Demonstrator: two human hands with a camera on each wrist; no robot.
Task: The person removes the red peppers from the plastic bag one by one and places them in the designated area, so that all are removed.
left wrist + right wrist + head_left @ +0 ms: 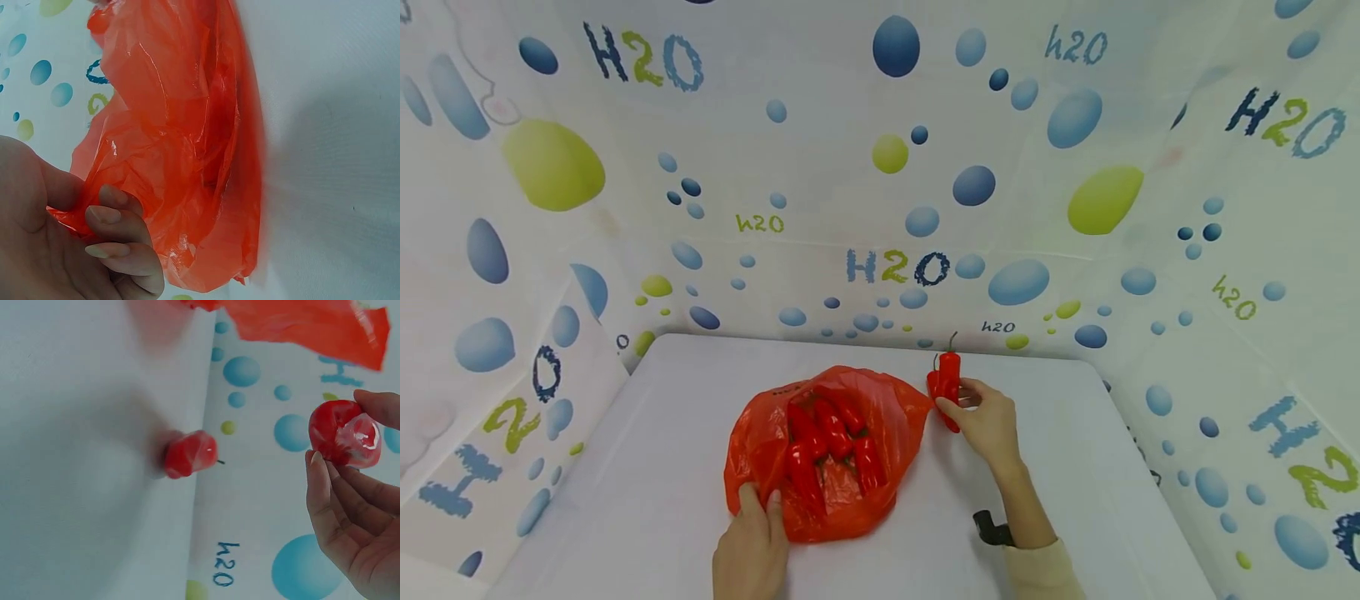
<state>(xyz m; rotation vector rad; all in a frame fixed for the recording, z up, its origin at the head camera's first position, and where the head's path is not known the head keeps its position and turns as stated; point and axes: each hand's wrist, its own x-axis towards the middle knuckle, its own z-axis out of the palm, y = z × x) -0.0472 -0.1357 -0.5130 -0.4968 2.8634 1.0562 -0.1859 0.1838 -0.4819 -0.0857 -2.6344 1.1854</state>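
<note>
A red plastic bag (pixel 751 446) lies on the table with its mouth spread, and several red peppers (pixel 831 429) show inside. My left hand (pixel 751 542) pinches the near left edge of the bag; in the left wrist view, thumb and fingers close on the thin plastic (pixel 181 187). To the right of the bag, my right hand (pixel 988 425) holds one long red pepper (pixel 951 373) with its green stem up. The right wrist view shows this pepper (pixel 337 431) end-on between thumb and fingers. A second red pepper (pixel 190 454) rests on the table beyond it.
The white table (pixel 662 400) meets a patterned backdrop (pixel 820 275) with blue and green drops behind and at both sides. A black strap piece (pixel 992 530) sticks out from the right wrist above a pale sleeve (pixel 1041 571).
</note>
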